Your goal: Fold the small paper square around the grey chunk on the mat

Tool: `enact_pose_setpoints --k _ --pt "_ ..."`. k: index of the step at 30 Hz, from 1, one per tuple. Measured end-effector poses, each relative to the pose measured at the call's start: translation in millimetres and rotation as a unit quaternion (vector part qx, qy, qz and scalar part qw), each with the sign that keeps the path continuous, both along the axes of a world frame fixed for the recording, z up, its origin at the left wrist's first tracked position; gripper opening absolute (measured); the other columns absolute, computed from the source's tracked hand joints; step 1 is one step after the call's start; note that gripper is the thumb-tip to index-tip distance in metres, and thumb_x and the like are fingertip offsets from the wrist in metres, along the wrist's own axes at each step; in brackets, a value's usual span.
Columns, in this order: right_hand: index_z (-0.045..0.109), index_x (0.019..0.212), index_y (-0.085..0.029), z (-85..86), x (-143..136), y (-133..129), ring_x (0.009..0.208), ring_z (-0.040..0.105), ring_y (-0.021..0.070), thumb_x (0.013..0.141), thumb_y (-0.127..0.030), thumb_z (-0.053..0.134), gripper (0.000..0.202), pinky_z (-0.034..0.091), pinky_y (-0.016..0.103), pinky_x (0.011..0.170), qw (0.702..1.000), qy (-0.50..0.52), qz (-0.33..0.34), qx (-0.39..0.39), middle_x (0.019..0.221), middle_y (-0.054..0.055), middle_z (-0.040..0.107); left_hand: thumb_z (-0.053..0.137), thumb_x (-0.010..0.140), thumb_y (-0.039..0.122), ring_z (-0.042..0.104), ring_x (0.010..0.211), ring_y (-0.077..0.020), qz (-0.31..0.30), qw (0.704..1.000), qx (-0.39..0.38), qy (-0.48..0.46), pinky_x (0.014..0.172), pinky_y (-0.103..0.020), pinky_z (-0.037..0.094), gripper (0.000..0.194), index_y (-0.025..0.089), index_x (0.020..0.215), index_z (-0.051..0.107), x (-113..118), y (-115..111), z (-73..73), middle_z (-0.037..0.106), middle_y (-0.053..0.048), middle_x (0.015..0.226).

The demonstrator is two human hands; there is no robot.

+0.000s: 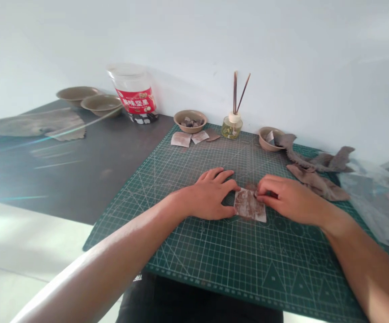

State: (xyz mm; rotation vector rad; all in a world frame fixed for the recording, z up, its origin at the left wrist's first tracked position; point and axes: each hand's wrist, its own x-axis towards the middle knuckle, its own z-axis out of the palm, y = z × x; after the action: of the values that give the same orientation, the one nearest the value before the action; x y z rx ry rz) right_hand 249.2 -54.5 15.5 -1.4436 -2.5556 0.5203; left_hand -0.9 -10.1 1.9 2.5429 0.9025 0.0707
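Note:
A small white square sheet (250, 204), smeared with reddish brown dust, lies flat on the green cutting mat (188, 251). My left hand (212, 195) is open beside it, fingers spread on the mat, with thumb and index fingertip at the sheet's left edge. Over the sheet's upper right part, my right hand (286, 198) is closed in a pinch. Something small and dark shows at its fingertips on the sheet, too small and covered to name. Brown dust also marks the mat just above the sheet.
At the back stand a bowl of small dark pieces (190, 122), a reed diffuser (232, 126) and another bowl (269, 139). Brown-stained sheets (181, 139) lie near the first bowl. Crumpled grey-brown cloths (318, 179) and a clear plastic bag (376, 206) are right; a plastic tub (136, 96) stands left.

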Motion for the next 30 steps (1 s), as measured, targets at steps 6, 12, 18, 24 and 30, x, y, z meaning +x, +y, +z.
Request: enact_pose_setpoints --k 6,12,18,24,30 --pt "0.061 0.093 -0.022 -4.7 -3.2 -0.6 0.085 0.061 0.017 0.098 -0.025 0.054 0.009 0.043 0.03 0.076 1.0 0.022 0.016 0.008 0.1 0.002 0.063 0.062 0.088 0.053 0.011 0.151 -0.0385 -0.002 1.0 0.0 -0.001 0.117 -0.06 0.018 0.055 0.028 0.136 0.051 0.1 0.0 0.3 0.022 -0.011 0.164" --pt "0.059 0.084 -0.022 -2.1 -3.8 -2.0 0.081 0.059 0.016 0.096 -0.027 0.058 0.013 0.042 0.029 0.072 0.999 0.015 0.03 -0.024 0.089 0.0 0.062 0.063 0.087 0.053 0.011 0.151 -0.0381 -0.003 1.0 -0.002 0.0 0.117 -0.06 0.018 0.055 0.029 0.135 0.051 -0.1 0.0 -0.2 0.023 -0.01 0.164" --pt "0.06 0.088 -0.022 -0.9 -7.4 -2.1 0.084 0.06 0.0174 0.096 -0.024 0.057 0.009 0.042 0.03 0.074 0.999 0.014 -0.019 0.021 0.094 0.002 0.063 0.062 0.088 0.053 0.01 0.152 -0.0378 0.0 1.0 0.003 0.008 0.117 -0.059 0.017 0.056 0.029 0.137 0.049 0.0 0.1 0.8 0.021 -0.011 0.164" --pt "0.059 0.088 -0.022 -0.3 -6.5 -6.3 0.082 0.061 0.0156 0.098 -0.026 0.055 0.011 0.043 0.028 0.072 0.999 0.009 0.034 -0.025 0.095 0.001 0.063 0.062 0.087 0.053 0.01 0.152 -0.0372 -0.007 1.0 -0.003 0.013 0.118 -0.057 0.017 0.056 0.029 0.136 0.05 1.0 0.3 1.3 0.022 -0.011 0.163" --pt "0.058 0.087 -0.021 2.7 -4.3 -3.0 0.081 0.061 0.0166 0.097 -0.024 0.054 0.012 0.044 0.03 0.075 1.0 -0.023 0.012 0.006 0.091 0.001 0.061 0.061 0.088 0.054 0.009 0.152 -0.0373 0.003 1.0 -0.001 0.011 0.118 -0.059 0.016 0.057 0.03 0.137 0.049 0.8 0.5 0.9 0.021 -0.01 0.164"
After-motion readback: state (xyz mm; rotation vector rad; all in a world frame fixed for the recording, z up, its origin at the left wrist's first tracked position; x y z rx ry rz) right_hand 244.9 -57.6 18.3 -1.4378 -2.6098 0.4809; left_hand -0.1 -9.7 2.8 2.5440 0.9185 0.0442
